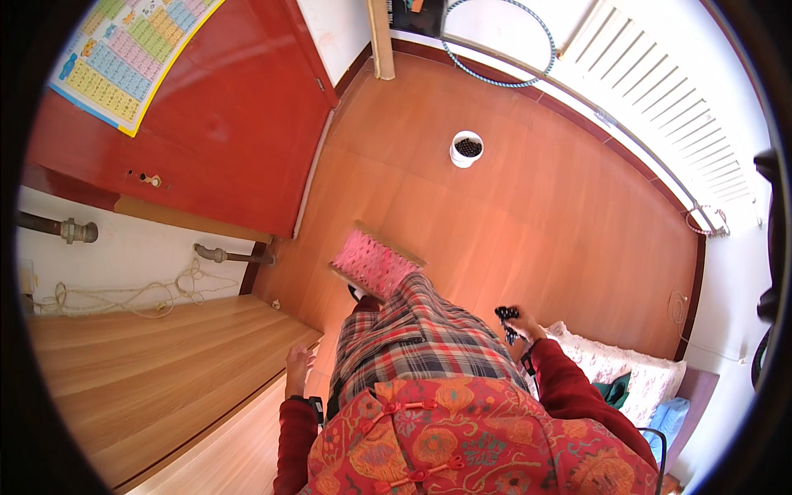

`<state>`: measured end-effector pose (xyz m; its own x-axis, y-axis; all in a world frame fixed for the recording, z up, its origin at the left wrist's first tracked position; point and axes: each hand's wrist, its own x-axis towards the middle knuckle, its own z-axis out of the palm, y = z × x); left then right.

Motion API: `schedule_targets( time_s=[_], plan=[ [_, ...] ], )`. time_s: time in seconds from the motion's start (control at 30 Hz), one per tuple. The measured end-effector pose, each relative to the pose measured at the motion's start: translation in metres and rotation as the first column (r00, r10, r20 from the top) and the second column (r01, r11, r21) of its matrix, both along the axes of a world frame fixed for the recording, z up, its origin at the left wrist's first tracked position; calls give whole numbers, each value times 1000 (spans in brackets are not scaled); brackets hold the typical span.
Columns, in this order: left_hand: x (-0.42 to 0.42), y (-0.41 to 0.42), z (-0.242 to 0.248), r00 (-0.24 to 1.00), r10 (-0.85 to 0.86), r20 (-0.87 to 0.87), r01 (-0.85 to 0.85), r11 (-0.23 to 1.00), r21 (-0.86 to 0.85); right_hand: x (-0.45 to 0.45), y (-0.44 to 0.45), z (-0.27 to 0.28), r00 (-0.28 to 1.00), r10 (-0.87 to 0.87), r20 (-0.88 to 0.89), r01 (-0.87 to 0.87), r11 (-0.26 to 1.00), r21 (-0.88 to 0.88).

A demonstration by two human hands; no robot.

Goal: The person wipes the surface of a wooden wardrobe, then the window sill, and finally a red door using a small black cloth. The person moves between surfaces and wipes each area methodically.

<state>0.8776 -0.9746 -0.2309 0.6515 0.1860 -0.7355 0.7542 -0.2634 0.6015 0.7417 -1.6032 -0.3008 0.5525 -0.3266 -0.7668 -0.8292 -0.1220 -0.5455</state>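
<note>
My right hand (527, 326) grips a bunched black item with white dots (508, 318), probably cloth; its exact kind is unclear. It is held beside the plaid skirt (427, 331) that I wear. On the other side, my left hand (299, 365) hangs by the edge of a light wooden cabinet or bench (185, 359), with nothing visible in it. By my feet stands a low stool with a pink woven top (374, 263). Farther ahead on the floor, a white bucket (463, 162) contains many small dark round pieces (468, 147).
A red door (247, 124) bearing a printed chart (133, 65) is at the left. Rope (154, 291) and pipes run along the wall below. A hoop (554, 43) leans near a white radiator (662, 80). Behind my right arm is a seat with a floral cover (646, 365).
</note>
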Motion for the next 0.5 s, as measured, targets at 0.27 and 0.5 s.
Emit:
schedule_targets(
  time_s=[0.27, 0.5],
  plan=[
    [-31, 18, 7, 999, -14, 39, 13, 1000, 19, 43, 1, -16, 938, 249, -240, -285, 950, -129],
    [-41, 54, -9, 907, 220, -359, -223, 974, 34, 211, 52, 47, 962, 218, 163, -217, 976, -26]
  ],
)
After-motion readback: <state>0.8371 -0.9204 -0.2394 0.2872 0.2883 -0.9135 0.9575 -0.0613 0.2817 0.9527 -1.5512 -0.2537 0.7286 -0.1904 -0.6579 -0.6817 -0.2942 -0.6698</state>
